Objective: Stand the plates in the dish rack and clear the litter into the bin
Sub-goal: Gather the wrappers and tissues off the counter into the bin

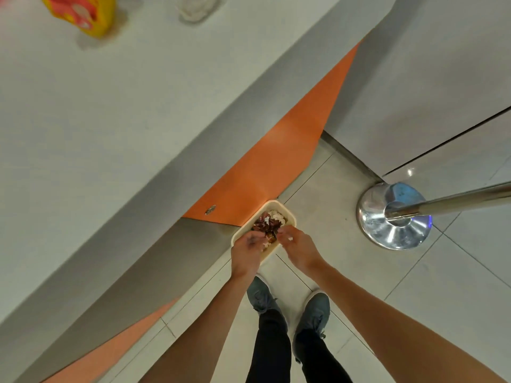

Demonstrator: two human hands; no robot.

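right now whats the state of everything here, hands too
container: open-topped, litter inside
litter: heaped in the container, wrappers and tissue
left hand: over the near rim, fingers curled, grip unclear
right hand: fingertips at the litter, grip unclear
yellow box: on the counter, blurred
post: standing on the floor

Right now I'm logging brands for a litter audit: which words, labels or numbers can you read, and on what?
No text here can be read.
Red print on the yellow carton on the counter: too blurred.
The blue label on the metal post base: too blurred.
The wrappers in the tray: no legible print.
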